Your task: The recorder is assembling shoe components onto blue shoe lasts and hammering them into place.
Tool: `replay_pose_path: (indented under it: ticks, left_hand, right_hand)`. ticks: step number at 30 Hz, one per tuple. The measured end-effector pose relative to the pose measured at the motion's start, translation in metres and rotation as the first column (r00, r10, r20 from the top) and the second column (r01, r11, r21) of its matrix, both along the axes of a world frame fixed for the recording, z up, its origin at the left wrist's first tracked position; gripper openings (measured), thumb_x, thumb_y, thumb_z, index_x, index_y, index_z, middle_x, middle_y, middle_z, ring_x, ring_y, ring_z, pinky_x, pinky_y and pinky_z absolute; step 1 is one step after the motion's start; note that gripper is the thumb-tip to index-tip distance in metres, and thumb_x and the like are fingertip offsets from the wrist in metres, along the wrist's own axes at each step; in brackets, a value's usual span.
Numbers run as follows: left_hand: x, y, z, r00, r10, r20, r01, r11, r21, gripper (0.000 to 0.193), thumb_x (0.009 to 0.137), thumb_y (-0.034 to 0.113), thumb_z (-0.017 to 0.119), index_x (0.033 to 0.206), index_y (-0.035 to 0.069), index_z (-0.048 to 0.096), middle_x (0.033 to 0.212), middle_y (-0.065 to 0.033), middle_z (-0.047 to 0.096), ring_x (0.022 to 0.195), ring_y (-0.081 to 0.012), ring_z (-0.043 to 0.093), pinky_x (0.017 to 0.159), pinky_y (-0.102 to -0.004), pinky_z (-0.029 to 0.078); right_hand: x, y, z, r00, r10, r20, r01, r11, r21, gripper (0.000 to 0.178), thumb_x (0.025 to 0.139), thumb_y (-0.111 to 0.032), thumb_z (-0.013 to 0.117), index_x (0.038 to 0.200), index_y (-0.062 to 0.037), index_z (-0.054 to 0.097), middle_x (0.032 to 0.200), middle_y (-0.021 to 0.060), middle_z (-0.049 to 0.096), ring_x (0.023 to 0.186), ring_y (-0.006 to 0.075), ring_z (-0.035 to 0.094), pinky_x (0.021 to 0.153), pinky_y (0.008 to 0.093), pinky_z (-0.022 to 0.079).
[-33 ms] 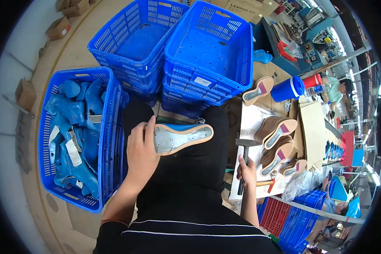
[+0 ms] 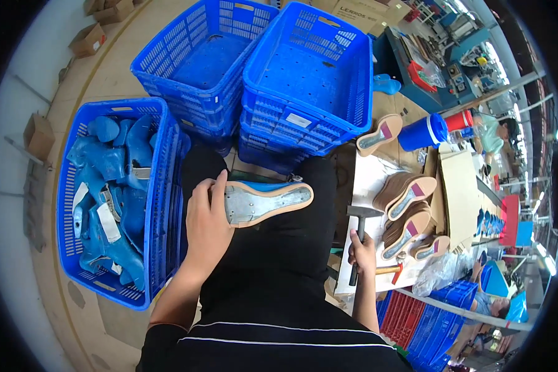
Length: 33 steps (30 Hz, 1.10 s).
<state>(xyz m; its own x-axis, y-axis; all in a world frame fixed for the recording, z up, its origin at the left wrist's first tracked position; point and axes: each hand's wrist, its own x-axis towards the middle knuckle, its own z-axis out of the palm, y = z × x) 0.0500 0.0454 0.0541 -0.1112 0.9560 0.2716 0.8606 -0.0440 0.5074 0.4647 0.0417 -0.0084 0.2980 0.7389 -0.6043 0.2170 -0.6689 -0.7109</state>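
Sole up over my lap lies a blue shoe last (image 2: 263,186), with a tan insole board (image 2: 245,219) around a bare metal bottom plate. My left hand (image 2: 208,211) is closed around its wide toe end, and the narrow heel end points right. To the right, my right hand (image 2: 362,249) grips a hammer (image 2: 361,226) by its dark handle, its metal head upward and apart from the last. Beside that wrist a second hammer (image 2: 387,270), with a wooden handle and red head, lies on the table. Stacks of insoles (image 2: 409,192) stand just beyond the hammer.
At my left a blue crate (image 2: 155,204) is full of blue lasts (image 2: 127,232). Stacked blue crates (image 2: 307,71) stand ahead. The white-topped table (image 2: 369,180) on my right also bears a blue jug (image 2: 423,131) and cardboard (image 2: 459,195). Other people work farther right.
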Motion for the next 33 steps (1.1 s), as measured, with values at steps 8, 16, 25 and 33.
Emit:
replay_pose_path:
  ticks: [8, 16, 25, 33]
  left_hand:
    - [0.001, 0.024, 0.013, 0.998, 0.044, -0.042, -0.041, 0.997, 0.06, 0.064, 0.08, -0.009, 0.074, 0.142, 0.003, 0.064, 0.131, -0.0204, 0.061, 0.119, -0.0419, 0.06, 0.102, -0.0485, 0.052]
    - [-0.039, 0.032, -0.009, 0.978, -0.042, 0.204, 0.043, 0.999, 0.003, 0.073, 0.076, -0.012, 0.078, 0.145, 0.009, 0.066, 0.129, -0.0174, 0.067, 0.122, -0.0386, 0.067, 0.103, -0.0444, 0.056]
    - [-0.053, 0.038, -0.002, 0.983, -0.102, 0.151, 0.097, 0.994, 0.042, 0.076, 0.073, -0.016, 0.076, 0.144, 0.01, 0.067, 0.117, -0.0165, 0.071, 0.103, -0.0383, 0.071, 0.09, -0.0418, 0.058]
    - [-0.031, 0.054, 0.008, 0.571, -0.291, 0.768, -0.195, 0.86, 0.471, 0.069, 0.081, 0.051, 0.095, 0.118, -0.003, 0.076, 0.117, -0.0135, 0.068, 0.109, -0.0254, 0.064, 0.092, -0.0353, 0.053]
  right_hand:
    - [0.077, -0.011, -0.079, 0.79, 0.235, 0.566, -0.32, 0.946, 0.053, 0.036, 0.104, -0.03, 0.074, 0.113, 0.004, 0.072, 0.07, 0.0162, 0.07, 0.049, 0.0272, 0.068, 0.046, 0.042, 0.052]
    - [0.012, -0.011, -0.031, 0.486, 0.076, 0.871, -0.455, 0.872, 0.179, 0.045, 0.103, -0.025, 0.073, 0.137, 0.0039, 0.069, 0.139, 0.0312, 0.064, 0.126, 0.0488, 0.064, 0.107, 0.0515, 0.051]
    - [-0.134, 0.088, 0.037, 0.727, 0.672, 0.141, -0.561, 0.462, 0.686, 0.077, 0.085, -0.011, 0.092, 0.154, -0.0023, 0.058, 0.148, 0.0197, 0.068, 0.134, 0.0342, 0.067, 0.113, 0.0413, 0.052]
    - [-0.148, 0.084, 0.095, 0.72, 0.375, -0.584, -0.117, 0.895, 0.43, 0.06, 0.111, -0.046, 0.064, 0.137, 0.008, 0.066, 0.121, 0.0187, 0.077, 0.108, 0.022, 0.076, 0.098, 0.0355, 0.06]
